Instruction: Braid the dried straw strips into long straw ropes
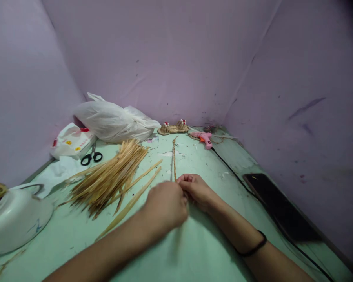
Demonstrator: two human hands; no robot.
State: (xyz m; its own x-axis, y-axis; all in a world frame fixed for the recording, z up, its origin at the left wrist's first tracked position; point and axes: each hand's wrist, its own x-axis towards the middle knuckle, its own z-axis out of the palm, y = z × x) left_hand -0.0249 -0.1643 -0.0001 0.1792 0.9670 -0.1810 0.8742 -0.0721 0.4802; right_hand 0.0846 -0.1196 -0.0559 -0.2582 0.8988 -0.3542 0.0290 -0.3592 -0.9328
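A thin twisted straw cord (174, 158) runs away from me over the pale green tabletop, its knotted end pointing at the back wall. My right hand (195, 190) pinches the near end of this cord between thumb and fingers. Close against it, my left hand (167, 205) is closed, slightly blurred, with loose strands of the same cord trailing below it. What lies inside the left fist is mostly hidden. To the left lies a bundle of dry straw strips (111, 176), and a few single strips (132, 199) rest between it and my left hand.
Black-handled scissors (91, 157), a white paper packet (73, 141) and a white plastic bag (114, 121) lie back left. A white bowl (17, 221) stands near left. Woven slippers (173, 129) and a pink glue gun (204, 139) are at the back; its cord passes a dark phone (279, 207).
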